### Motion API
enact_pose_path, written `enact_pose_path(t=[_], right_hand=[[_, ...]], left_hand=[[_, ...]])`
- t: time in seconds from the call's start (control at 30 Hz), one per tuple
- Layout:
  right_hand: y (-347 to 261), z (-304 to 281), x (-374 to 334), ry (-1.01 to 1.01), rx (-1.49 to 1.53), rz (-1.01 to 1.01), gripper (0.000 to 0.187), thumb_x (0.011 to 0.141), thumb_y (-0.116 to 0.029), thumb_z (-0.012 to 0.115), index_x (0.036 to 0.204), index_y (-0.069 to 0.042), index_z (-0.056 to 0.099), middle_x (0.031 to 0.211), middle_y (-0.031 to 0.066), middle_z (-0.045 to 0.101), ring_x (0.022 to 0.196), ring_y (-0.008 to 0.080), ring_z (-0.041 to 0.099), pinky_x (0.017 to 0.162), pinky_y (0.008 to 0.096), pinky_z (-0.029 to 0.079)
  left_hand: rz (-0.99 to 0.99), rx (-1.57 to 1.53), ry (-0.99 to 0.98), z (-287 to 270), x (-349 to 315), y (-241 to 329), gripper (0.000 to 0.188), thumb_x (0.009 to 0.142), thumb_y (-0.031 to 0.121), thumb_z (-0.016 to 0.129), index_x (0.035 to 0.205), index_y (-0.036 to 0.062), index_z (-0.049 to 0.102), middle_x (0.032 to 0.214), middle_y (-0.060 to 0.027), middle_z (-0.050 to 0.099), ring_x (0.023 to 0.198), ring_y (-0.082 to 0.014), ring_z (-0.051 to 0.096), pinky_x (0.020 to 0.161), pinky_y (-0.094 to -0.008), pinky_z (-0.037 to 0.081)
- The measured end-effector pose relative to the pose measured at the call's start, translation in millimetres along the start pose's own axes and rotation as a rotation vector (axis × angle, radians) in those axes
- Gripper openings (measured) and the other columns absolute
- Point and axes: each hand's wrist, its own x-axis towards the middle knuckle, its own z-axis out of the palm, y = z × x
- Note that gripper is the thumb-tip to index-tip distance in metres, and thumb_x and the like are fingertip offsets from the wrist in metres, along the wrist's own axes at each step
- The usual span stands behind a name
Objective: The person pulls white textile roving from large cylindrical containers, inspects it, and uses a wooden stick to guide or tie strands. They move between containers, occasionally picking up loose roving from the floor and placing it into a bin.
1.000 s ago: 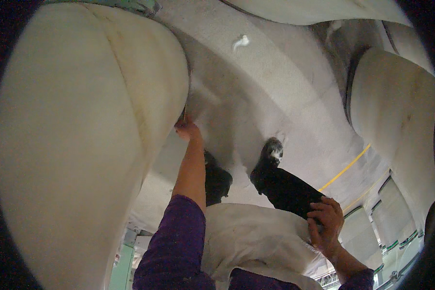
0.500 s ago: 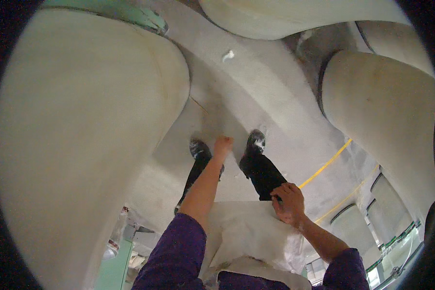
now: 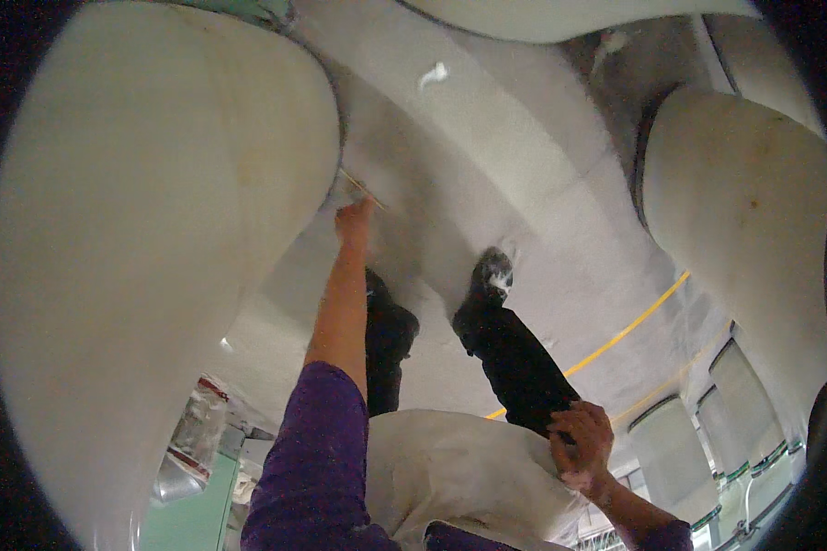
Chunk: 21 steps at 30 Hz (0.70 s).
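Note:
My left hand [image 3: 354, 225] reaches forward beside a big pale rounded drum [image 3: 175, 211]. Its fingers are curled closed, and whatever they may hold is hidden. A thin light-brown stick [image 3: 348, 174] crosses the view right at the fingertips; contact with it cannot be made out. To the right, my right hand [image 3: 583, 445] hovers by the edge of my off-white apron [image 3: 459, 450], over the dark trouser leg. The fingers there are loosely bent, with a gap between thumb and fingers and nothing visible in them.
More pale drums stand on the right [image 3: 744, 184] and at the top [image 3: 542, 18]. A white scrap [image 3: 434, 75] lies on the grey floor [image 3: 469, 156]. A yellow line [image 3: 629, 326] curves across the right side. At lower left is a green cabinet-like unit [image 3: 193, 510].
My left arm has swung forward and left, bringing the hand up to the stick in view. My right hand has shifted lower and slightly right. The view and my leg positions have moved.

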Motion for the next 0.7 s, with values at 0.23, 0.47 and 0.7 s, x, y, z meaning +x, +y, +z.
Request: enact_pose_path(t=[0.23, 0.47, 0.7], right_hand=[[-5.4, -5.3, 12.5, 0.003, -0.034, 0.052, 0.020, 0.060, -0.010, 0.062, 0.079, -0.010, 0.065, 0.089, 0.0071, 0.067, 0.092, 0.0321, 0.060, 0.083, 0.0455, 0.047], [-13.2, 8.1, 5.7, 0.033, 0.012, -0.021, 0.019, 0.064, -0.010, 0.064, 0.083, -0.011, 0.065, 0.089, 0.0071, 0.067, 0.093, 0.0309, 0.059, 0.086, 0.0448, 0.046], [-21.6, 20.7, -37.4, -0.067, 0.033, 0.068, 0.024, 0.074, -0.026, 0.069, 0.092, -0.009, 0.066, 0.090, 0.0102, 0.065, 0.095, 0.0327, 0.057, 0.087, 0.0429, 0.044]], left_hand=[[-0.624, -0.745, 0.036, 12.2, 19.5, 24.9, 0.049, 0.076, 0.052, 0.063, 0.085, 0.0046, 0.066, 0.091, -0.0137, 0.066, 0.077, -0.0309, 0.063, 0.069, -0.0446, 0.050], [0.124, -0.514, -0.263, 69.7, -89.3, 83.5, 0.038, 0.085, 0.036, 0.053, 0.092, 0.0013, 0.068, 0.095, -0.0191, 0.065, 0.094, -0.0356, 0.060, 0.085, -0.0439, 0.047], [-0.148, -1.454, -0.905, -61.8, -305.5, 190.2, 0.020, 0.096, 0.021, 0.047, 0.099, 0.0012, 0.045, 0.084, -0.0142, 0.063, 0.078, -0.0281, 0.064, 0.068, -0.0396, 0.053]])
